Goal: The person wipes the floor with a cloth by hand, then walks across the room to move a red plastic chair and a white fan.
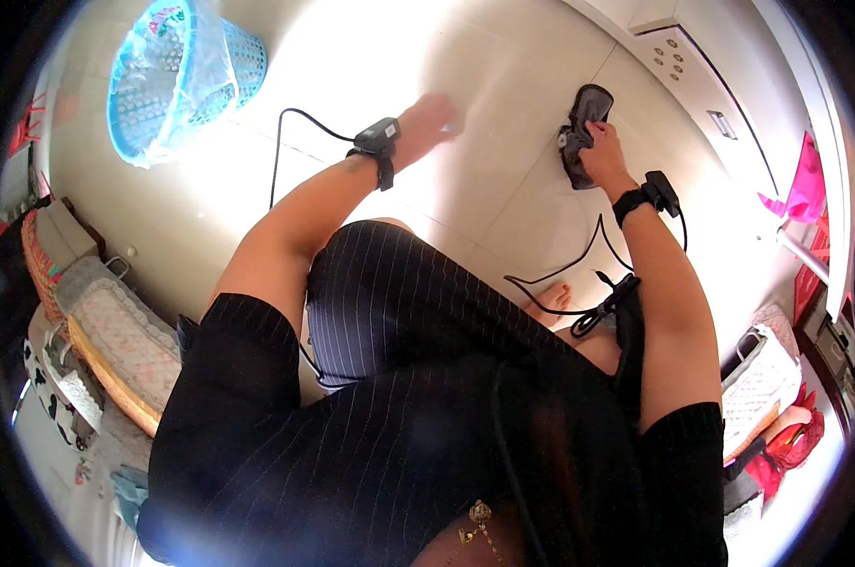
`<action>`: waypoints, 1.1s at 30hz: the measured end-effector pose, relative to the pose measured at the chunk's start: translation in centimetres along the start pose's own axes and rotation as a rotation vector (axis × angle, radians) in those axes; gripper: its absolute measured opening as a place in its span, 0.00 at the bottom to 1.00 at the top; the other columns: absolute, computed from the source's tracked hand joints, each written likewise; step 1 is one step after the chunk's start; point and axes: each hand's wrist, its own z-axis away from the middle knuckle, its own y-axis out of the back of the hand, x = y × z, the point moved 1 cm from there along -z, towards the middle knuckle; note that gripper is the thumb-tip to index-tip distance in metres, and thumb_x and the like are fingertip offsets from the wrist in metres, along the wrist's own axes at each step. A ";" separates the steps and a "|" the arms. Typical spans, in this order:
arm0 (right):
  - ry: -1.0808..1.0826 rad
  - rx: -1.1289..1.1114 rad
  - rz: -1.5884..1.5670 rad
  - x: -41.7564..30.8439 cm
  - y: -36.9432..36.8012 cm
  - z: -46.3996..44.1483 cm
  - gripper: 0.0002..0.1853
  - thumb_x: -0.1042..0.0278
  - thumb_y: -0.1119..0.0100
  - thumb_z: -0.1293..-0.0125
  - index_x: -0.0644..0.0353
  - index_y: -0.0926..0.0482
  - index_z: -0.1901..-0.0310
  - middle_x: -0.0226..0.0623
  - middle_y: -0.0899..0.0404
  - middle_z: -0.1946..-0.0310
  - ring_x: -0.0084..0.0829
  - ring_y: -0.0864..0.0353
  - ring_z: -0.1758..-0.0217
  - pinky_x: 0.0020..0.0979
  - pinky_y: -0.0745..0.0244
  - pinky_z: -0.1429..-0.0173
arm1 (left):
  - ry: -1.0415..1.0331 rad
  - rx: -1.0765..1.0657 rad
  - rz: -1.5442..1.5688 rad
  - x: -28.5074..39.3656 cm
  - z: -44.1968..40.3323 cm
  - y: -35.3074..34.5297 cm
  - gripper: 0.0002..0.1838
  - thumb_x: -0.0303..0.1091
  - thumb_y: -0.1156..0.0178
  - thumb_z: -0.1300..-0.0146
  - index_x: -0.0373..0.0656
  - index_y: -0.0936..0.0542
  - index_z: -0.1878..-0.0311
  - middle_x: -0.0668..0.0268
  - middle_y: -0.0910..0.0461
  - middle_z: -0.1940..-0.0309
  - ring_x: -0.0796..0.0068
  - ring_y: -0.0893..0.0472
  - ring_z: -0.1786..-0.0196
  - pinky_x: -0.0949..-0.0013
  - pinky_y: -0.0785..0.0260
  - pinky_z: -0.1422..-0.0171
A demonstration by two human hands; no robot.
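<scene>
My right hand is down at the floor, its fingers pressed onto a crumpled dark grey cloth. Part of the cloth is hidden under the fingers. To the left, my left hand is over the pale tiles, smeared by motion and bright light. A small whitish spot shows at its fingertips, too blurred to name. Each wrist wears a black strap with a small box and a cable.
A blue plastic basket with a clear bag liner stands at the upper left. White cabinets line the upper right. A black cable loops beside my bare foot. Cushioned seats stand at the left.
</scene>
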 end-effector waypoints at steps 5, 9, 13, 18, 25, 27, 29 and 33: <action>-0.048 -0.003 0.030 -0.8 0.1 -0.1 0.33 0.71 0.45 0.42 0.61 0.28 0.31 0.49 0.36 0.31 0.53 0.33 0.31 0.44 0.34 0.27 | 0.051 0.037 -0.001 -0.6 0.0 -2.7 0.05 0.26 0.43 0.35 0.37 0.22 0.58 0.57 0.25 0.58 0.53 0.23 0.52 0.56 0.25 0.46; -0.071 -0.007 0.029 -1.1 0.2 -0.1 0.33 0.70 0.44 0.42 0.59 0.28 0.31 0.48 0.35 0.31 0.52 0.34 0.31 0.44 0.35 0.26 | 0.113 0.049 -0.034 -2.7 -0.8 -4.4 0.05 0.26 0.43 0.35 0.39 0.19 0.60 0.57 0.21 0.59 0.54 0.21 0.53 0.57 0.24 0.48; -0.076 -0.010 0.036 -1.0 0.3 -0.3 0.33 0.69 0.44 0.42 0.60 0.28 0.31 0.50 0.35 0.32 0.53 0.33 0.31 0.44 0.35 0.26 | 0.204 0.192 -0.037 -2.4 -1.3 1.2 0.06 0.23 0.44 0.37 0.40 0.18 0.61 0.59 0.18 0.64 0.57 0.18 0.57 0.60 0.23 0.54; -0.043 0.051 0.051 -0.9 -0.4 -1.5 0.32 0.64 0.42 0.42 0.66 0.26 0.34 0.58 0.32 0.35 0.56 0.31 0.34 0.44 0.34 0.28 | 0.395 0.792 0.008 -4.5 1.0 16.9 0.04 0.29 0.32 0.38 0.43 0.15 0.60 0.62 0.16 0.65 0.69 0.15 0.66 0.68 0.23 0.60; 0.003 -0.017 -0.138 -6.1 0.0 -2.6 0.33 0.61 0.42 0.40 0.66 0.28 0.33 0.57 0.33 0.32 0.52 0.34 0.29 0.45 0.37 0.26 | 0.802 0.962 -0.572 -11.4 10.5 32.9 0.07 0.39 0.32 0.40 0.52 0.11 0.60 0.66 0.14 0.62 0.65 0.14 0.59 0.63 0.23 0.51; 0.086 -0.050 -0.262 -7.8 0.7 -3.0 0.33 0.60 0.42 0.40 0.68 0.28 0.33 0.60 0.33 0.33 0.52 0.34 0.28 0.44 0.38 0.26 | 1.050 0.680 -0.731 -14.6 11.8 32.6 0.09 0.42 0.33 0.39 0.53 0.11 0.59 0.63 0.14 0.59 0.60 0.15 0.54 0.59 0.24 0.46; 0.100 -0.042 -0.412 -9.4 1.6 -3.3 0.31 0.63 0.43 0.39 0.68 0.27 0.34 0.57 0.27 0.37 0.48 0.27 0.34 0.41 0.32 0.30 | 0.856 0.818 -0.901 -14.6 11.9 31.5 0.09 0.43 0.34 0.39 0.52 0.11 0.60 0.62 0.13 0.57 0.57 0.16 0.52 0.58 0.26 0.44; -0.142 -0.349 -1.324 -12.3 4.4 -3.6 0.27 0.71 0.46 0.37 0.67 0.25 0.35 0.47 0.19 0.46 0.37 0.17 0.48 0.36 0.21 0.42 | 0.678 0.843 -0.865 -10.0 9.1 30.6 0.10 0.43 0.32 0.38 0.48 0.11 0.61 0.63 0.13 0.61 0.63 0.14 0.58 0.64 0.23 0.51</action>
